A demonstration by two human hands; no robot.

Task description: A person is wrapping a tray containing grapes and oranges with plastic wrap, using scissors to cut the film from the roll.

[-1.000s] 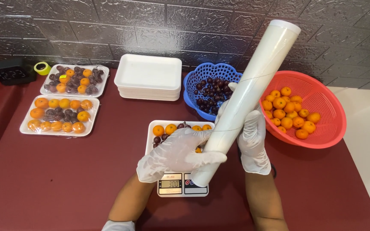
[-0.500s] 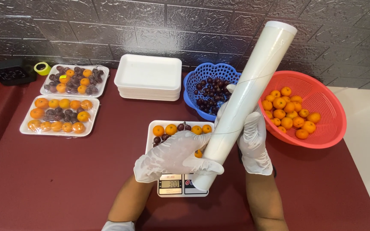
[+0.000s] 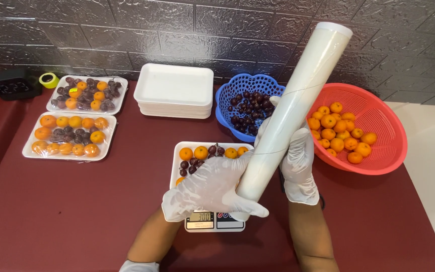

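Both my gloved hands hold a long white roll of cling film [image 3: 298,100], tilted up to the right. My left hand [image 3: 210,189] grips its lower end. My right hand [image 3: 298,161] holds it from behind, a bit higher. Under the roll a white foam tray [image 3: 183,151] with small oranges and dark grapes rests on a digital kitchen scale [image 3: 215,221], partly hidden by my hands.
A stack of white foam trays [image 3: 174,90] sits at the back. A blue basket [image 3: 227,108] holds dark grapes, and a red basket [image 3: 378,146] holds small oranges. Two wrapped fruit trays [image 3: 69,136] [image 3: 86,93] lie at left, with a tape roll [image 3: 49,79] and a black device [image 3: 13,83].
My left hand has shifted slightly along the roll's lower end; the roll stays tilted much the same way over the tray.
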